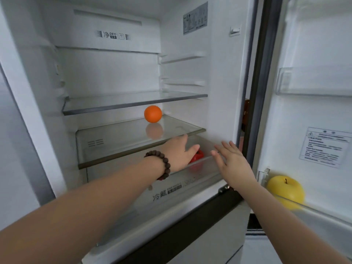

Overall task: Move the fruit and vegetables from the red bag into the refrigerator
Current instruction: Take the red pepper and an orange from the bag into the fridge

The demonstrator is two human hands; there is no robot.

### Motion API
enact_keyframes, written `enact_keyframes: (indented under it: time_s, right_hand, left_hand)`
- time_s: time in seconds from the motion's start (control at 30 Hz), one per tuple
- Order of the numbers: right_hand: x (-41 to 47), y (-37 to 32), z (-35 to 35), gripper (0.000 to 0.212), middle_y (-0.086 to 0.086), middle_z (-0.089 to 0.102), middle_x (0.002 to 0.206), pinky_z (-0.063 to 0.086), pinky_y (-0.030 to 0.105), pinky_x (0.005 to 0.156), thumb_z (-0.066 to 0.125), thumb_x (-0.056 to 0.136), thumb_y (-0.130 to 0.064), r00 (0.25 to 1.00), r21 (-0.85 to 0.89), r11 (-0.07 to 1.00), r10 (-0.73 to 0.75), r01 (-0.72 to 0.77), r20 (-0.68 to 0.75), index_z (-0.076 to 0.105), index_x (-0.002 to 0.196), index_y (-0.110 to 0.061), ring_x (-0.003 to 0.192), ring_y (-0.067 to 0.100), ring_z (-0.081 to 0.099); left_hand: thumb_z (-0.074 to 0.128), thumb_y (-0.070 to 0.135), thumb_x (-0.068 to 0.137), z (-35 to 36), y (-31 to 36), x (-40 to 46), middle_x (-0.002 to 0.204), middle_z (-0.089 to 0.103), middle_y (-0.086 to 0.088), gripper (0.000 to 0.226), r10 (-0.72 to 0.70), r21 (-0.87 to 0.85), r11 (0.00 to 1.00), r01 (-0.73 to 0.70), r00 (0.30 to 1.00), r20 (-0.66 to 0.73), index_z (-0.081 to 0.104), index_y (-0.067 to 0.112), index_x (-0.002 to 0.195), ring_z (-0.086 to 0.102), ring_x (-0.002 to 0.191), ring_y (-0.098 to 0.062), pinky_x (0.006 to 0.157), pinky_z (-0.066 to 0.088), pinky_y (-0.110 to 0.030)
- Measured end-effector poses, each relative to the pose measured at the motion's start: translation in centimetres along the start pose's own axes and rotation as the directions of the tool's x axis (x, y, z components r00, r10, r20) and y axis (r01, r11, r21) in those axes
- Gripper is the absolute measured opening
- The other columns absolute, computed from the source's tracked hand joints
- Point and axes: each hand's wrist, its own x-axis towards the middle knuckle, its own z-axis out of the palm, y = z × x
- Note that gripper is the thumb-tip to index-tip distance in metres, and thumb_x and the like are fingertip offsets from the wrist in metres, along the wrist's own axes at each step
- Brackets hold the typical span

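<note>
Open refrigerator (224, 77) being reached into by both arms. Left hand (178, 155), beaded bracelet (162, 164) at wrist, being extended under lower glass shelf (114, 138) into clear drawer (205, 162); fingers hidden, grip cannot be told. Red vegetable (198, 155) lying in drawer just beyond left hand, mostly covered, long axis not readable. Right hand (234, 164) being held flat at drawer front, fingers straight, spread, holding nothing. Orange (153, 114) sitting on lower glass shelf. Yellow apple (285, 191) resting in door bin (323, 212), stem up.

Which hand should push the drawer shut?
Probably the right hand: it lies open against the drawer front. The left hand reaches inside by the red pepper and must leave first.
</note>
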Motion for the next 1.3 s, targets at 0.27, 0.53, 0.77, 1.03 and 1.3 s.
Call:
enact_keyframes:
  time_s: [0.27,0.53,0.77,1.03,1.3]
  right_hand:
    - [-5.9,-0.3,-4.1,0.050,0.010,0.036,0.149,0.021,0.037,0.116,0.047,0.094,-0.039,0.982,-0.121,0.991,0.024,-0.047,-0.185,0.045,0.138,-0.015,0.142,0.026,0.022]
    - [-15.0,3.5,-9.7,0.043,0.009,0.040,0.147,0.028,0.045,0.113,0.050,0.094,-0.034,0.917,-0.244,0.942,0.127,-0.231,-0.378,0.050,0.134,-0.016,0.141,0.026,0.027]
    - [-28.0,8.2,-16.8,0.043,0.006,0.036,0.149,0.026,0.037,0.112,0.049,0.095,-0.032,0.768,-0.275,0.790,0.345,-0.549,-0.540,0.048,0.135,-0.018,0.141,0.024,0.024]
    - [-48.6,9.0,-25.6,0.045,0.008,0.036,0.149,0.025,0.038,0.113,0.049,0.094,-0.035,0.498,-0.245,0.486,0.506,-0.839,-0.704,0.049,0.135,-0.018,0.141,0.025,0.025]
    - [-71.7,4.0,-33.7,0.045,0.006,0.037,0.149,0.026,0.038,0.113,0.048,0.094,-0.034,0.154,-0.092,0.144,0.516,-0.985,-0.842,0.048,0.136,-0.017,0.142,0.024,0.025]
  left_hand:
    - [0.032,0.052,0.095,2.7,4.4,-5.4,0.157,0.019,-0.004,0.068,0.178,-0.025,0.983,-0.184,0.972,-0.157,0.016,0.014,0.149,0.013,0.145,-0.018,0.118,0.015,-0.036]
    - [0.029,0.053,0.095,10.0,12.3,-7.6,0.158,0.012,-0.003,0.069,0.414,-0.092,0.902,-0.423,0.905,-0.100,0.013,0.015,0.150,0.003,0.146,-0.018,0.119,0.007,-0.040]
    - [0.023,0.057,0.092,17.0,23.1,-12.8,0.158,0.014,-0.007,0.072,0.646,-0.165,0.752,-0.639,0.763,-0.011,0.015,0.013,0.149,0.004,0.146,-0.023,0.118,0.003,-0.038]
    - [0.036,0.050,0.095,23.7,37.7,-26.3,0.157,0.016,-0.009,0.070,0.878,-0.313,0.470,-0.825,0.474,0.070,0.014,0.012,0.149,0.008,0.146,-0.024,0.118,0.008,-0.042]
    - [0.034,0.050,0.095,27.8,50.2,-45.3,0.157,0.017,-0.008,0.068,0.981,-0.427,0.193,-0.883,0.171,0.092,0.015,0.015,0.150,0.011,0.145,-0.025,0.117,0.009,-0.042]
